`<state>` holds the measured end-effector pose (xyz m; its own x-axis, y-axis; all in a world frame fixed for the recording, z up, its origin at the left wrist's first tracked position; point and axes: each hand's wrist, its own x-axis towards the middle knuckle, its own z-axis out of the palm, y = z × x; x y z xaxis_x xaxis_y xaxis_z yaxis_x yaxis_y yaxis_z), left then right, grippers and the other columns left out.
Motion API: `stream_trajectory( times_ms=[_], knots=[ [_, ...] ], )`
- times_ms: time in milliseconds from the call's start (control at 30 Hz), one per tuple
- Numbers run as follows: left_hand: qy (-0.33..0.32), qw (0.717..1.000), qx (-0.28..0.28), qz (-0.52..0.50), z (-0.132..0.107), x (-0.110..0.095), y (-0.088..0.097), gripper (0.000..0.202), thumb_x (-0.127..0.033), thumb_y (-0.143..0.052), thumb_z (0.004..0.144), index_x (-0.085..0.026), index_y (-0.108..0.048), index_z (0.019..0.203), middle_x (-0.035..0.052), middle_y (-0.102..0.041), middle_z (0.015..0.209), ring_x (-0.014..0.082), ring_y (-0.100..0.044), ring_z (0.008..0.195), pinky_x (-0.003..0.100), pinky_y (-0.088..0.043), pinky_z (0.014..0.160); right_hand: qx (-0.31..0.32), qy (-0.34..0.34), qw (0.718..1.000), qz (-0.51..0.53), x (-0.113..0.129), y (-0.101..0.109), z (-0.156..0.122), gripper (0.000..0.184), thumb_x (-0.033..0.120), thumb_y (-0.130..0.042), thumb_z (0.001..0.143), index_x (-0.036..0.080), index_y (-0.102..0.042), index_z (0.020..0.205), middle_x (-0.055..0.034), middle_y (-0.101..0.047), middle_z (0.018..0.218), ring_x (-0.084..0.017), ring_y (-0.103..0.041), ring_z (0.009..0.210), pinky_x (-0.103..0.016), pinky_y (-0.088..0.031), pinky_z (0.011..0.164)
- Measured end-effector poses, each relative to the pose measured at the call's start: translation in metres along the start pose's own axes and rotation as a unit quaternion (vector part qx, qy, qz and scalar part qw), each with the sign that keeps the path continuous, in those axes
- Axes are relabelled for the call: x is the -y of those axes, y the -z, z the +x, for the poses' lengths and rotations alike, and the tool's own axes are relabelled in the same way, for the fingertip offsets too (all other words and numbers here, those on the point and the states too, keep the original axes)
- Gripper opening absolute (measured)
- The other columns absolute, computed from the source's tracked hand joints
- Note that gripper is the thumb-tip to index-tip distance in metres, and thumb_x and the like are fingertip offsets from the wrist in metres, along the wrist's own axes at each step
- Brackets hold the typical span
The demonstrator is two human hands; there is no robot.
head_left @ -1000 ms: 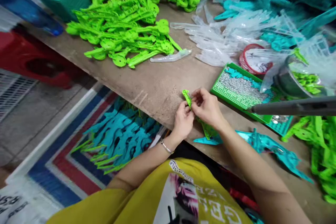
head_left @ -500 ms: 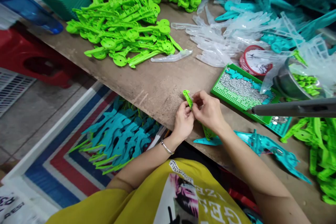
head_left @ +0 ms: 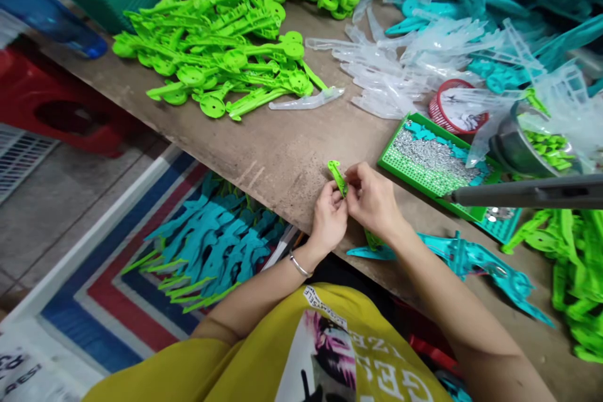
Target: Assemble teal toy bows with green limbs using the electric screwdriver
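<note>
My left hand is closed around a small lime-green plastic part, whose slim end sticks up past the fingers. Right beside it, my right hand has thumb and fingers pinched together against the same part; whatever small piece sits between those fingertips is hidden. Under my right forearm, a turquoise plastic piece lies on the bench, with another bit of green plastic partly covered by the wrist. To the right of my hands stands a green tray holding many small silvery metal bits and turquoise pieces.
Lime-green parts are heaped at the back left, clear plastic parts further right. A red basket, a metal bowl and a dark pen-shaped tool are at the right. A striped box of turquoise parts stands below the bench edge.
The view has shifted slightly. Both hands stay together on the green part, with only a small shift of the right fingers.
</note>
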<state>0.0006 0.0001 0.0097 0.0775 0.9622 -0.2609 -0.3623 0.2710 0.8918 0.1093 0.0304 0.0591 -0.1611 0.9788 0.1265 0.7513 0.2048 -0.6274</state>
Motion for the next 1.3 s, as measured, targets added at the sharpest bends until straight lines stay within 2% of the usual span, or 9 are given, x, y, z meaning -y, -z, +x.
stream_trajectory(
  times_ms=[233, 400, 567, 867, 967, 1100, 1200, 1300],
  knots=[
    [0.015, 1.0, 0.007, -0.014, -0.001, -0.003, -0.001, 0.031, -0.018, -0.064, 0.087, -0.017, -0.053, 0.116, 0.0099, -0.075, 0.111, 0.0204, -0.073, 0.105, 0.032, -0.057, 0.093, 0.003, -0.052, 0.999, 0.012, 0.0, 0.001, -0.005, 0.015, 0.015, -0.053, 0.084, 0.021, -0.055, 0.099, -0.0081, -0.077, 0.094, -0.022, -0.076, 0.079, -0.031, -0.056, 0.069],
    [0.012, 1.0, 0.006, -0.008, -0.001, -0.003, 0.0, 0.027, -0.022, -0.065, 0.089, -0.017, -0.054, 0.114, 0.0103, -0.076, 0.11, 0.0212, -0.073, 0.106, 0.032, -0.057, 0.094, 0.005, -0.063, 0.998, 0.007, 0.002, -0.002, -0.005, 0.02, 0.016, -0.054, 0.085, 0.022, -0.053, 0.105, -0.0068, -0.079, 0.091, -0.023, -0.076, 0.079, -0.03, -0.055, 0.069],
    [0.013, 1.0, 0.009, -0.012, 0.0, -0.003, -0.001, 0.028, -0.022, -0.066, 0.088, -0.018, -0.054, 0.114, 0.01, -0.076, 0.11, 0.0212, -0.073, 0.106, 0.033, -0.057, 0.095, -0.008, -0.056, 0.998, 0.039, 0.001, -0.001, -0.005, 0.028, 0.014, -0.056, 0.083, 0.023, -0.05, 0.109, -0.0056, -0.078, 0.091, -0.02, -0.075, 0.077, -0.03, -0.055, 0.07],
    [0.006, 1.0, 0.006, -0.008, 0.001, -0.002, -0.001, 0.029, -0.019, -0.065, 0.087, -0.017, -0.055, 0.115, 0.0097, -0.076, 0.107, 0.0204, -0.074, 0.1, 0.032, -0.058, 0.09, -0.029, -0.027, 0.999, 0.031, 0.004, 0.003, -0.007, 0.022, 0.011, -0.054, 0.079, 0.023, -0.051, 0.097, -0.0046, -0.073, 0.089, -0.018, -0.071, 0.075, -0.031, -0.054, 0.07],
    [0.003, 1.0, 0.002, -0.012, 0.001, 0.001, -0.001, 0.033, -0.019, -0.067, 0.085, -0.017, -0.055, 0.116, 0.01, -0.075, 0.109, 0.0208, -0.073, 0.103, 0.032, -0.057, 0.091, -0.024, -0.043, 0.996, 0.076, 0.002, 0.005, -0.004, 0.024, 0.01, -0.055, 0.076, 0.022, -0.052, 0.096, -0.003, -0.071, 0.087, -0.017, -0.069, 0.073, -0.031, -0.054, 0.071],
    [0.011, 1.0, 0.006, -0.017, 0.001, 0.003, 0.0, 0.033, -0.018, -0.066, 0.085, -0.017, -0.055, 0.116, 0.01, -0.074, 0.112, 0.0197, -0.071, 0.104, 0.032, -0.055, 0.093, -0.003, -0.09, 0.975, 0.203, -0.01, 0.003, 0.003, 0.024, 0.017, -0.062, 0.075, 0.021, -0.053, 0.098, -0.0007, -0.068, 0.084, -0.015, -0.068, 0.074, -0.03, -0.055, 0.072],
    [0.027, 1.0, 0.004, -0.009, 0.0, 0.004, 0.001, 0.033, -0.018, -0.064, 0.085, -0.018, -0.055, 0.117, 0.0082, -0.074, 0.107, 0.0173, -0.072, 0.096, 0.029, -0.056, 0.087, 0.036, -0.136, 0.942, 0.303, -0.02, 0.003, 0.01, 0.031, 0.022, -0.066, 0.073, 0.021, -0.05, 0.1, 0.0004, -0.066, 0.082, -0.014, -0.066, 0.073, -0.028, -0.053, 0.067],
    [0.036, 0.999, 0.002, 0.001, 0.0, 0.005, 0.001, 0.034, -0.019, -0.065, 0.084, -0.018, -0.055, 0.117, 0.0058, -0.075, 0.101, 0.0144, -0.071, 0.083, 0.026, -0.056, 0.077, 0.092, -0.189, 0.902, 0.376, -0.023, 0.006, 0.017, 0.043, 0.024, -0.071, 0.068, 0.022, -0.045, 0.103, 0.0027, -0.066, 0.08, -0.011, -0.061, 0.062, -0.025, -0.05, 0.054]
  ],
)
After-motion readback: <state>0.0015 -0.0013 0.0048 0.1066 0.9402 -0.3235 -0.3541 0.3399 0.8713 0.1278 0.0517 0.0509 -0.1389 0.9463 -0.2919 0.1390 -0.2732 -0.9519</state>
